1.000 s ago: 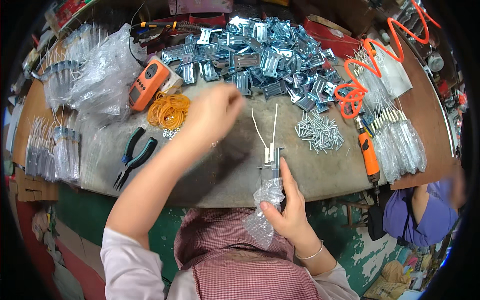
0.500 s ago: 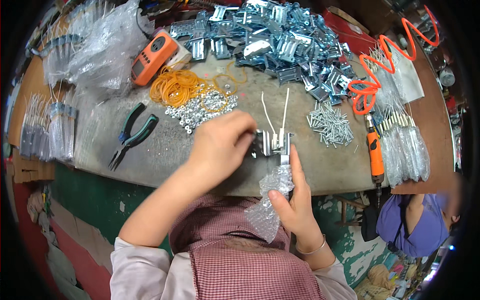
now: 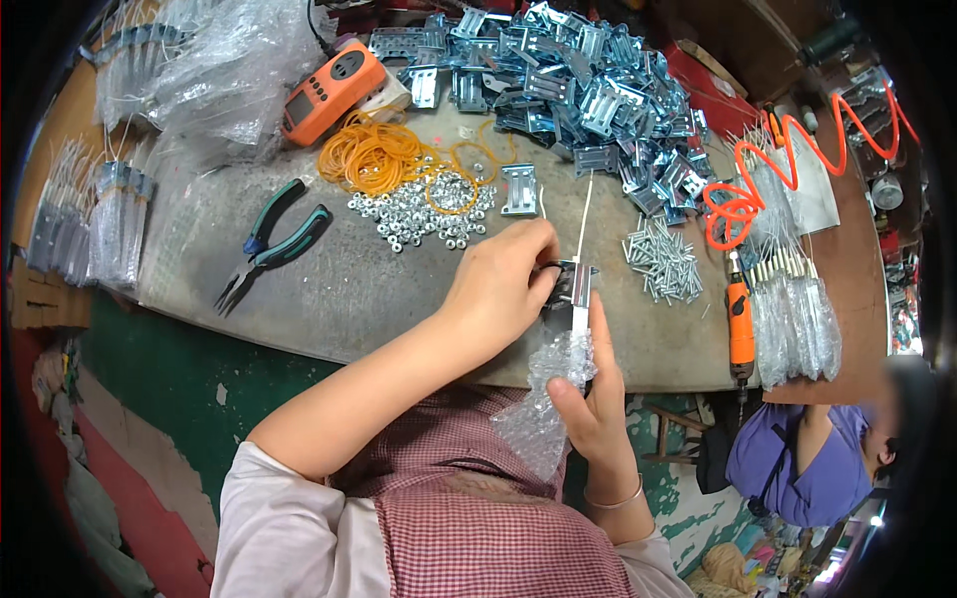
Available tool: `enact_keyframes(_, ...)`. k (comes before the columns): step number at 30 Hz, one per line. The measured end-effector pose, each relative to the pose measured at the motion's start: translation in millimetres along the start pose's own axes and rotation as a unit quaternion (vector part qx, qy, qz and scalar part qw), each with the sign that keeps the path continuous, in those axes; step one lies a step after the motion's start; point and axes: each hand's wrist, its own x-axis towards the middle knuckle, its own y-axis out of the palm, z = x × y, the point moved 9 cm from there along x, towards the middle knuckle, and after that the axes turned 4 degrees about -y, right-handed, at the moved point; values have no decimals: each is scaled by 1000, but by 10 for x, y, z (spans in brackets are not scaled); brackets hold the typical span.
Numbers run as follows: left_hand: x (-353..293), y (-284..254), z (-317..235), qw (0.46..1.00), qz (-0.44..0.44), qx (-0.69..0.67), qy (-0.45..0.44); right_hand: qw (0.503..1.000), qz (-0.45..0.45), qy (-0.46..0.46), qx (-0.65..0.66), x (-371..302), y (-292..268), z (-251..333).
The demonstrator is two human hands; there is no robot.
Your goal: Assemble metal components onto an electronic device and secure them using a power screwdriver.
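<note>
Upright above the table's front edge stands a narrow metal-cased part with pale wire leads (image 3: 581,299), its lower end in bubble wrap (image 3: 533,429). My right hand (image 3: 598,414) is closed around its wrapped end, thumb in front and fingers behind. My left hand (image 3: 503,279) is closed at the part's upper end, fingertips pinching a dark slotted metal piece (image 3: 560,287) against its side. The fingers partly hide that piece and one of the leads. Just beyond my left hand, a single silvery metal bracket (image 3: 519,189) lies flat on the table.
Behind are piled metal brackets (image 3: 598,90), nuts (image 3: 424,209), yellow rubber bands (image 3: 369,154) and an orange meter (image 3: 334,92). Pliers (image 3: 269,249) lie left. Screws (image 3: 663,259), an orange screwdriver (image 3: 740,319) on a coiled hose, and wrapped parts (image 3: 797,329) lie right. A person in purple (image 3: 802,463) sits beyond.
My left hand has moved right, closer against the part's upper end. A single bracket now lies on the table beyond it. My right hand keeps its hold; the view has shifted slightly.
</note>
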Motion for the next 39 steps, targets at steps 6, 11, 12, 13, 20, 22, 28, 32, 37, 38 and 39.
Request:
enact_keyframes(6, -553, -30, -170, 984, 3, -155, -88, 998, 8, -30, -50, 26, 59, 103)
enact_keyframes(11, -682, -172, -197, 997, 3, -63, -42, 985, 4, -115, -125, -47, 282, 361)
enact_keyframes(12, -680, -187, -236, 1000, 4, -3, -17, 986, 7, -112, -127, -44, 277, 346)
enact_keyframes(13, -674, -182, -255, 1000, 14, -8, -9, 985, 9, -108, -131, -41, 252, 327)
enact_keyframes(20, -744, -163, -128, 1000, 19, 18, -17, 966, -139, -75, -204, -30, -1326, -13)
enact_keyframes(22, -772, -144, -96, 1000, 22, 15, -10, 835, -252, 21, -488, -167, -2124, -125)
enact_keyframes(28, -791, -132, -94, 1000, 20, 10, 12, 823, -214, 158, -502, -247, -2717, -790)
enact_keyframes(32, -820, -139, -76, 1000, 16, 19, 3, 942, -300, 109, -108, -423, -2610, -976)
enact_keyframes(37, -780, -178, -179, 998, 3, 53, 20, 837, -265, 55, 475, -81, -1462, -462)
enact_keyframes(38, -765, -149, -165, 998, 4, 52, 24, 803, -231, 28, 548, 16, -1286, -396)
enact_keyframes(39, -757, -141, -154, 998, 4, 51, 27, 798, -220, 39, 560, 92, -1123, -393)
